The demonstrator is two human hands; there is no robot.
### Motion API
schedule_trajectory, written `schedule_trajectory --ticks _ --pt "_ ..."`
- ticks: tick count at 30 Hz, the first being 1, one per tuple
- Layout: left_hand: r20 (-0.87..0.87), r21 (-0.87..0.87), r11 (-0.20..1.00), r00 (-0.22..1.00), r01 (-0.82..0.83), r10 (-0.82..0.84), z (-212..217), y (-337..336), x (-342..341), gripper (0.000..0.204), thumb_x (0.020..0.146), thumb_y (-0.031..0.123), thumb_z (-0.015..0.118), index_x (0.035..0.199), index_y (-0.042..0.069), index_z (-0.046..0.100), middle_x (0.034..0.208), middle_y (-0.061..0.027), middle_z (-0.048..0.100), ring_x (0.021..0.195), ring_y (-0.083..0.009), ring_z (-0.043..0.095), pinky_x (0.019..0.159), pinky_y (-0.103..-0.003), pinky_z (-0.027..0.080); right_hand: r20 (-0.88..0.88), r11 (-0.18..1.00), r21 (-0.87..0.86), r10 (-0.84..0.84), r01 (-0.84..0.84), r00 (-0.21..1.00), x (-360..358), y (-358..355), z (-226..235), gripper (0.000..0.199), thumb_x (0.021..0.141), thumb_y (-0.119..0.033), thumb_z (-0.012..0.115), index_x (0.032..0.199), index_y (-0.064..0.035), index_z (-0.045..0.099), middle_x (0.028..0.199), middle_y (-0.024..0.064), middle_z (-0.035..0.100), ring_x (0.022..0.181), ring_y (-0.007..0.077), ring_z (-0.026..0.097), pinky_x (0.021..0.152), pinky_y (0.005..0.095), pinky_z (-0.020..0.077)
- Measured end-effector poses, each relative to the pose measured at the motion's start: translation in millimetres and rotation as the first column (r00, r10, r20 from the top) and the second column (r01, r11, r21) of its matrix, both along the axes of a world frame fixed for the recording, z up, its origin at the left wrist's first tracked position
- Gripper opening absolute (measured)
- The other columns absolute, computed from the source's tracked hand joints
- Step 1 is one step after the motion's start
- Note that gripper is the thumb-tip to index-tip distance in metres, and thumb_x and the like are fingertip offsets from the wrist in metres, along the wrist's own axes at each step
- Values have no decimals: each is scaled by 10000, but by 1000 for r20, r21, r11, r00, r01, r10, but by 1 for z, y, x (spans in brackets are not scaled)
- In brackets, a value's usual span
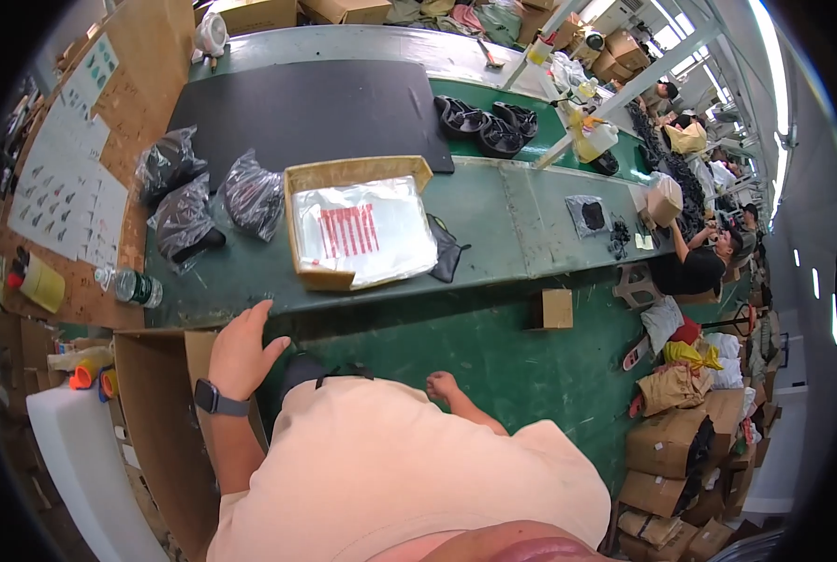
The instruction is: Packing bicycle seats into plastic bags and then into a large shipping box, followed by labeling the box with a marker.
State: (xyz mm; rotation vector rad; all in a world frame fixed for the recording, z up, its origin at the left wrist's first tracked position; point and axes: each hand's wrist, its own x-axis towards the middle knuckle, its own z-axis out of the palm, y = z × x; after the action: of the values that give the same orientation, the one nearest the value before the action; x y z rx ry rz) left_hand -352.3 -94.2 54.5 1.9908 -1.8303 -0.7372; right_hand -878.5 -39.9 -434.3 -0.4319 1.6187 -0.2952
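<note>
My left hand, with a dark smartwatch on the wrist, is at the near edge of the green worktable. Its fingers are stretched out and it holds nothing. Lower and to the right, over the floor, my right hand hangs with curled fingers; nothing shows in it. On the table, a shallow cardboard box holds a stack of clear plastic bags with red print. Several black moulded parts wrapped in clear plastic lie left of it. A flat black piece lies at its right side.
Behind lies a black mat, with bare black moulded parts to its right. A plastic bottle lies at the left corner. An open carton stands below my left arm. A co-worker sits far right; a small carton is on the floor.
</note>
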Motion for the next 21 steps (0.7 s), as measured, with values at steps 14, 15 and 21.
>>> schedule_trajectory --ticks 14,15,21 --pt "215 -108 882 877 458 -430 -146 -427 -104 734 849 420 862 1429 56 601 1238 -202 735 1161 -399 707 960 -522 573 7 878 -152 -458 454 889 0 -147 106 374 1073 -215 678 1422 -85 643 1153 100 750 949 226 753 811 386 638" --pt "238 -251 849 880 465 -412 -160 -463 -121 753 856 443 855 1438 45 591 1283 -200 719 1215 -395 684 1003 -520 552 29 880 -181 -443 440 896 -3 -170 117 412 1067 -218 690 1451 -82 626 1168 103 752 965 222 755 815 380 638" --pt "138 160 916 910 369 -391 -264 -589 -183 836 1020 746 504 1335 -8 679 1248 -263 754 1172 -433 716 995 -513 567 3 911 -338 -251 237 968 -42 -337 202 504 1071 -182 674 1527 -10 547 1265 146 742 1046 230 751 891 371 626"
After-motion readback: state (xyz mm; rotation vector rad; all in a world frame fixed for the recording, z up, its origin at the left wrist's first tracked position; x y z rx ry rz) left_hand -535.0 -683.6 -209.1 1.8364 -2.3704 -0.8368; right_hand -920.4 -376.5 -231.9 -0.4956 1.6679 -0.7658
